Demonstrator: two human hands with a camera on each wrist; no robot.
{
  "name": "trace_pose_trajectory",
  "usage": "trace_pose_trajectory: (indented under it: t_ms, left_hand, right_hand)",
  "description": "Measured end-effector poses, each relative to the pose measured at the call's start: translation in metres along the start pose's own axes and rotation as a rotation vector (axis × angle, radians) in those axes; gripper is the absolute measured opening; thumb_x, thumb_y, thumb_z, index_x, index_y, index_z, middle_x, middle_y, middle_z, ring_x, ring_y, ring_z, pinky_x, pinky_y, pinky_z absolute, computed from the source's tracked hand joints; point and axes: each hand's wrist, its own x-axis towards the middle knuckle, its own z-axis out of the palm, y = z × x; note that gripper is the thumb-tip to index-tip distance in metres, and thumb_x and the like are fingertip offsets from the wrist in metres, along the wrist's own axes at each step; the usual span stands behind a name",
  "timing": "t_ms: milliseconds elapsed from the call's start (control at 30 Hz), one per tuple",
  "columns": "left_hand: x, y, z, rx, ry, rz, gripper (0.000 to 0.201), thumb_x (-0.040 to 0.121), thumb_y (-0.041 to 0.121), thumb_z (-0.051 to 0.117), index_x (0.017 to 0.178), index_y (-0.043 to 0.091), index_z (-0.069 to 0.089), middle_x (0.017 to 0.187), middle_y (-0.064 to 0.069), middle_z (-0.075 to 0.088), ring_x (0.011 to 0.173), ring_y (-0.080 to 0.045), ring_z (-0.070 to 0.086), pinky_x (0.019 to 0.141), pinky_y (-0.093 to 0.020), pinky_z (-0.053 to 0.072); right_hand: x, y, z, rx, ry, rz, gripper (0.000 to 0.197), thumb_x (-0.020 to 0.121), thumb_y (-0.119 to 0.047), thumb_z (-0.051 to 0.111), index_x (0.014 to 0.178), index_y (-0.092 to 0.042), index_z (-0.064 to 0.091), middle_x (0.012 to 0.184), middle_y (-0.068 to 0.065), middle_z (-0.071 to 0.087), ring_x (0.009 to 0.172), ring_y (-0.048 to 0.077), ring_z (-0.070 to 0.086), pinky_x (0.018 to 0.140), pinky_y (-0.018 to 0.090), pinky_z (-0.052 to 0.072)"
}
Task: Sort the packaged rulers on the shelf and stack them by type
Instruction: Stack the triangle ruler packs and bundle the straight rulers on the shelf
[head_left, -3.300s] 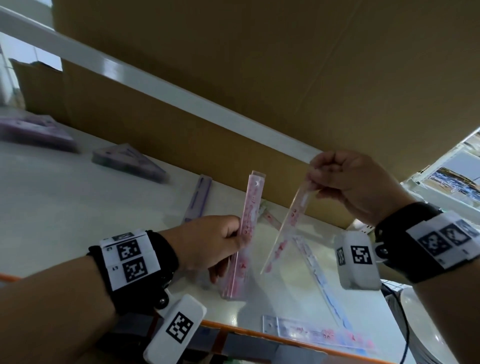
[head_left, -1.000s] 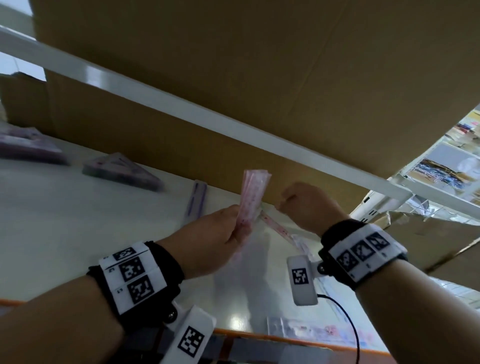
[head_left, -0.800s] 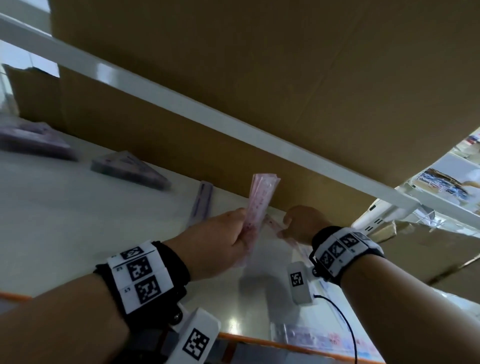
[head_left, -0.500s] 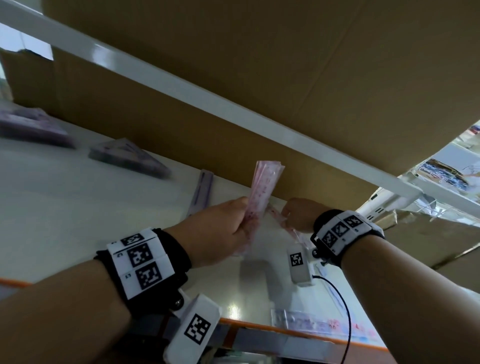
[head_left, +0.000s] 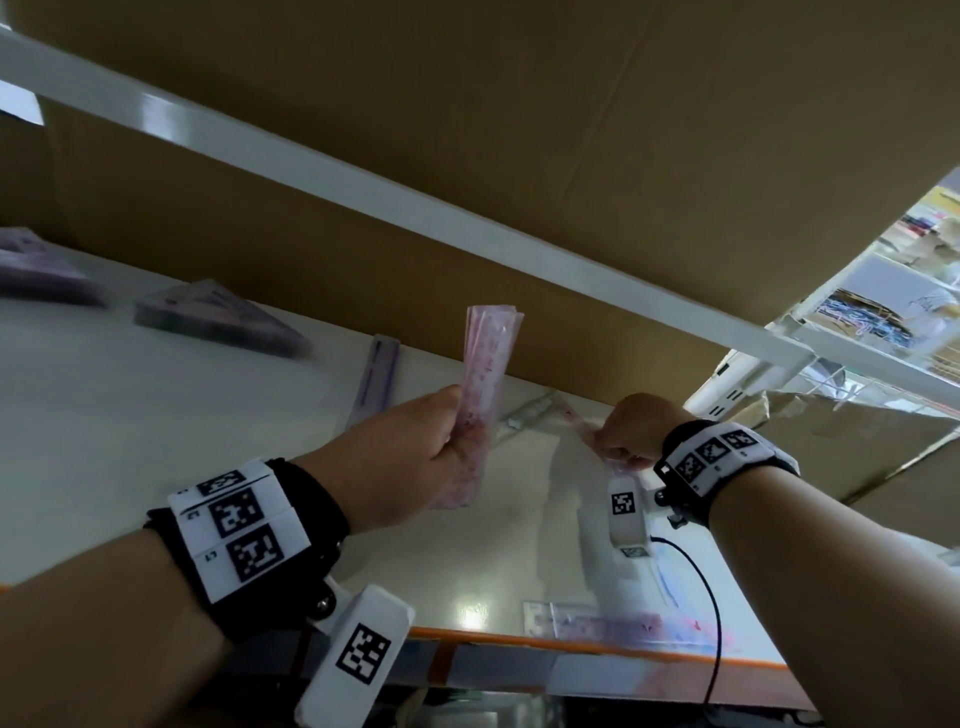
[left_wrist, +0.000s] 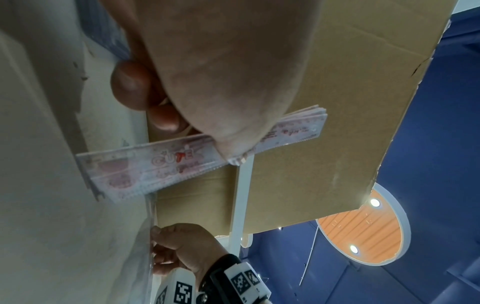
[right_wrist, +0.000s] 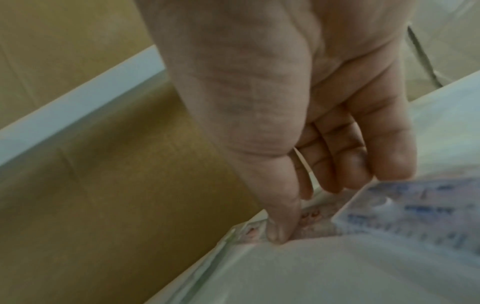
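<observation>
Left hand: grips a fanned bundle of pink rulers, flat glossy plastic, held above the white shelf.
Right hand: thumb and curled fingers pinch a pink-printed ruler lying at the shelf's back.
Change: the right hand has moved right.

Dim, muted indoor light – a bright glare spot on the white shelf at lower centre; right wrist view soft and blurred – head view edges smeared, lines bowed
</observation>
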Motion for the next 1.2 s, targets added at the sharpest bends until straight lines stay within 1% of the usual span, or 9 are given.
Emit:
trace_pose_trajectory:
  t_ms: [233,367,500,567,633,800,967,1100,1200]
  left_hand:
    - [-0.001,0.002,0.002,0.028,-0.006,-0.054,0.019,0.097,0.052,0.037,0.089,0.037,0.045,0.08,0.012,0.06,0.073,0.004,0.059,0.049,-0.01,0.039]
    - [-0.002,0.003,0.002,0.023,-0.032,-0.061,0.016,0.098,0.046,0.04,0.087,0.036,0.046,0.08,0.014,0.059,0.078,0.012,0.057,0.05,-0.008,0.04]
    - [-0.001,0.006,0.001,0.014,-0.074,-0.084,0.013,0.098,0.046,0.041,0.094,0.036,0.048,0.088,0.012,0.062,0.08,0.004,0.061,0.055,-0.009,0.044]
    - [0.0,0.008,0.002,-0.017,-0.103,-0.096,0.018,0.093,0.053,0.038,0.094,0.037,0.048,0.089,0.016,0.061,0.084,0.013,0.058,0.055,-0.006,0.043]
    - [0.001,0.01,0.003,-0.025,-0.123,-0.101,0.028,0.084,0.062,0.033,0.094,0.04,0.047,0.09,0.02,0.06,0.085,0.018,0.056,0.055,-0.005,0.043]
    - [0.002,0.019,0.003,0.037,-0.187,-0.055,0.046,0.073,0.076,0.026,0.096,0.043,0.049,0.091,0.02,0.061,0.087,0.008,0.059,0.066,-0.02,0.048]
    - [0.009,0.036,0.015,0.115,-0.272,-0.037,0.043,0.07,0.08,0.025,0.095,0.052,0.046,0.088,0.023,0.059,0.09,0.018,0.052,0.065,-0.011,0.039]
    - [0.02,0.048,0.033,0.169,-0.288,-0.017,0.043,0.079,0.071,0.033,0.104,0.04,0.05,0.097,0.018,0.062,0.088,0.005,0.056,0.074,-0.021,0.048]
    - [0.028,0.056,0.05,0.147,-0.259,0.001,0.012,0.092,0.053,0.046,0.097,0.042,0.05,0.091,0.027,0.063,0.087,0.012,0.055,0.066,-0.011,0.044]
  right_hand:
    - [0.0,0.017,0.009,0.1,0.04,-0.001,0.03,0.083,-0.03,0.071,0.079,-0.001,0.072,0.076,0.012,0.075,0.069,0.025,0.074,0.07,0.044,0.062]
    - [0.004,0.042,0.008,0.139,0.074,0.062,0.031,0.08,-0.034,0.073,0.069,-0.005,0.07,0.075,0.013,0.075,0.073,0.027,0.075,0.077,0.045,0.061]
    - [0.006,0.062,0.007,0.067,0.136,0.116,0.033,0.082,-0.039,0.067,0.074,-0.007,0.073,0.075,0.009,0.074,0.076,0.024,0.072,0.078,0.041,0.061]
    - [0.009,0.076,0.008,0.096,0.135,0.14,0.036,0.084,-0.04,0.066,0.074,-0.007,0.074,0.071,0.008,0.074,0.072,0.024,0.072,0.078,0.04,0.061]
    - [0.011,0.091,0.01,0.18,0.143,0.173,0.038,0.087,-0.039,0.068,0.066,-0.007,0.07,0.061,0.006,0.071,0.06,0.022,0.069,0.07,0.035,0.061]
    - [0.01,0.132,0.015,0.273,0.249,0.195,0.035,0.082,-0.035,0.074,0.059,-0.01,0.065,0.049,0.0,0.065,0.043,0.016,0.061,0.049,0.024,0.05]
    - [0.009,0.157,0.013,0.397,0.188,0.191,0.029,0.079,-0.036,0.078,0.069,-0.012,0.066,0.057,0.003,0.066,0.058,0.025,0.066,0.061,0.036,0.055]
    - [0.01,0.173,0.018,0.498,0.128,0.199,0.039,0.081,-0.034,0.074,0.061,-0.006,0.057,0.04,0.006,0.049,0.031,0.021,0.045,0.039,0.024,0.042]
    - [0.011,0.184,0.021,0.491,0.109,0.134,0.038,0.086,-0.032,0.071,0.061,-0.005,0.062,0.045,0.008,0.055,0.035,0.022,0.048,0.041,0.025,0.043]
